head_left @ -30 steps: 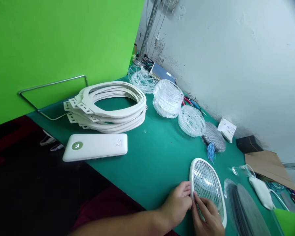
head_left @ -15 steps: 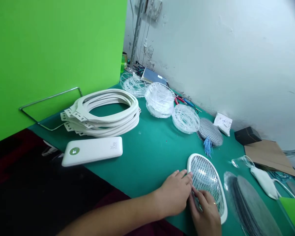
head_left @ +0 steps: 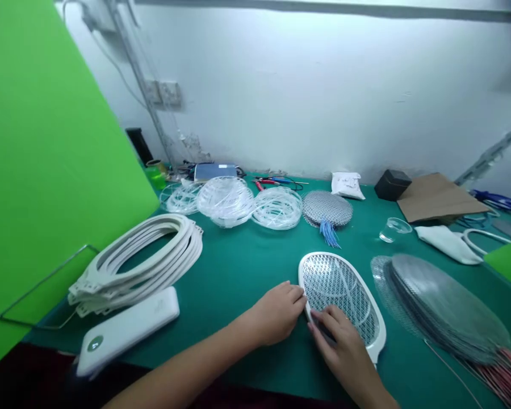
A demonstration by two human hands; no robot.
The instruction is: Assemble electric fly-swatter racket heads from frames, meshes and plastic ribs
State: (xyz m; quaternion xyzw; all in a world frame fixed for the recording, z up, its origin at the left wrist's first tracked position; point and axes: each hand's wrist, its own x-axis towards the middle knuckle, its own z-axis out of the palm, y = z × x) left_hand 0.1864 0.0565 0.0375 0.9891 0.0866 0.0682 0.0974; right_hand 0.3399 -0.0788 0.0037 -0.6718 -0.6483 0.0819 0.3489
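A white-rimmed mosquito swatter head [head_left: 339,284] lies on the green table, with metal mesh and clear plastic strips inside its rim. My left hand [head_left: 281,312] has its fingers curled over the left rim. Just below it, my right hand [head_left: 340,341] pinches the same rim between thumb and fingers; the fingertips partly hide what lies under them. To the right is a fanned stack of grey oval mesh sheets [head_left: 447,301] with red wires [head_left: 505,375]. Behind the swatter head sits a stack of round-ended meshes [head_left: 327,208] with blue wires [head_left: 330,233].
White oval frames [head_left: 153,261] are stacked at left behind a white power bank [head_left: 128,329]. Clear plastic rings [head_left: 225,199] lie at the back near red-handled pliers [head_left: 266,182]. A clear cup [head_left: 395,230], a white packet [head_left: 347,185], a black box [head_left: 392,184] and cardboard [head_left: 438,199] stand at right.
The camera view has turned rightward and levelled, so everything sits differently in the picture. Both hands stay on the left rim of the swatter head.
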